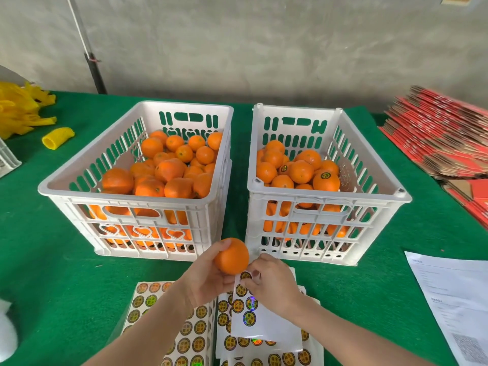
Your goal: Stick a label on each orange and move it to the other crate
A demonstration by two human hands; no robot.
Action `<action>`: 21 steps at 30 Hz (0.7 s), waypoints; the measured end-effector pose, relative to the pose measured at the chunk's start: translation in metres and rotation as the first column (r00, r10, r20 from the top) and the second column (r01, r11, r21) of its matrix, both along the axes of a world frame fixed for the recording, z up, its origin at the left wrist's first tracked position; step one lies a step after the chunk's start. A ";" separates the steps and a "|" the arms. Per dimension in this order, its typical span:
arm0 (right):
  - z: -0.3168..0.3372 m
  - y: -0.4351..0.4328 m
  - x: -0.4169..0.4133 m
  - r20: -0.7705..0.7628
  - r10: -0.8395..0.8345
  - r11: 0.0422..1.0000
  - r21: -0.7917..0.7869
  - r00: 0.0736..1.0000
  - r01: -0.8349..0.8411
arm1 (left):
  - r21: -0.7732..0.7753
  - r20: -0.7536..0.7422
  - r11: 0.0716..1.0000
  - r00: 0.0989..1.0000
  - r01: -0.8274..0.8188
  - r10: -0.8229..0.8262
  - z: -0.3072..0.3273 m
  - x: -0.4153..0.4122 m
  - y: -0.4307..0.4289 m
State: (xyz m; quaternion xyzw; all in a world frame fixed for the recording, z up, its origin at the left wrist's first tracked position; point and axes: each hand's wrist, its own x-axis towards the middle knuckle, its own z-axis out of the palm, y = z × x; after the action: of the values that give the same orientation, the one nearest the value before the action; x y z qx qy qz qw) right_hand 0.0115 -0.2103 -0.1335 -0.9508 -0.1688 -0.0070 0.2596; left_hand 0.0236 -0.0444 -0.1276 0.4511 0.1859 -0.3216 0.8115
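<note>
Green-clothed counter (52,260), grey wall behind: two white crates stand side by side, the left crate (124,198) heaped with plain oranges, the right crate (324,196) holding labelled ones. Just before them the left grip (206,278) clasps an orange (231,256) — the right grip (272,283) pinches a label (245,275) atop a sticker sheet (264,328).

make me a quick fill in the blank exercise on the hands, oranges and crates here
1. The left hand holds one ____.
2. The right hand pinches a round ____ on a white sheet.
3. Labelled oranges lie in the ____ crate.
4. The table is covered with ____ cloth.

Missing words: orange; label; right; green.
</note>
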 end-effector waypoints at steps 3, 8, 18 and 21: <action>0.003 0.000 0.001 -0.043 0.021 0.999 0.048 0.999 -0.019 | 0.010 0.011 0.999 0.999 0.031 -0.031 -0.002 0.002 0.001; 0.006 0.000 -0.002 -0.035 0.044 0.995 0.091 0.998 -0.040 | -0.008 0.019 0.999 0.998 0.052 -0.052 -0.003 0.003 0.004; 0.016 -0.006 -0.002 -0.319 -0.053 0.889 0.416 0.946 0.190 | 0.025 0.023 0.994 0.994 0.109 -0.110 -0.007 0.002 0.008; 0.021 -0.010 0.000 -0.461 -0.146 0.777 0.494 0.875 0.390 | 0.126 0.039 0.983 0.989 0.135 -0.141 -0.008 -0.001 0.012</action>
State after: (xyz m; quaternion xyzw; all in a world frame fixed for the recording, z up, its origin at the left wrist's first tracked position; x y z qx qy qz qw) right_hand 0.0116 -0.2202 -0.1123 -0.8232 0.0378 0.0978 0.5580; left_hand 0.0225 -0.0323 -0.1360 0.5196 0.1544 -0.3542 0.7621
